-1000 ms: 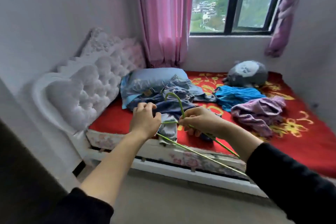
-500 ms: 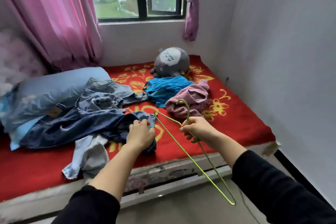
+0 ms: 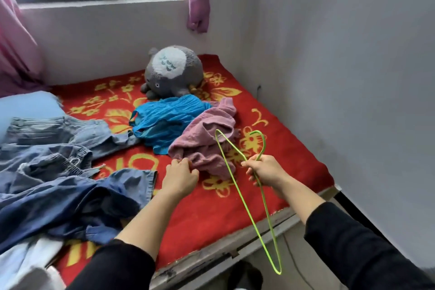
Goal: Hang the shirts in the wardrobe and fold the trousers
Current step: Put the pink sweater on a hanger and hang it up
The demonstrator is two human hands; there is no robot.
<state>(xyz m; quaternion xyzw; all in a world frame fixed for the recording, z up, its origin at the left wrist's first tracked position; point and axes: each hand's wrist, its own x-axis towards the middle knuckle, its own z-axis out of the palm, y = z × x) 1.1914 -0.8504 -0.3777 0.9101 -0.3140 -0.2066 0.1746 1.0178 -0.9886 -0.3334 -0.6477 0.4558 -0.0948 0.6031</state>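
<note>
While the right hand point(image 3: 264, 170) grips a green wire hanger point(image 3: 249, 198) at its neck, right of centre, the left hand point(image 3: 180, 175) pinches the near edge of a mauve shirt point(image 3: 207, 139) mid-frame. Blue shirt point(image 3: 164, 120) touches it; jeans point(image 3: 58, 160) sprawl left on the red blanket point(image 3: 294, 162).

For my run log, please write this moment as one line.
left hand pinches mauve shirt | right hand holds green hanger | shirt lies on bed
</note>
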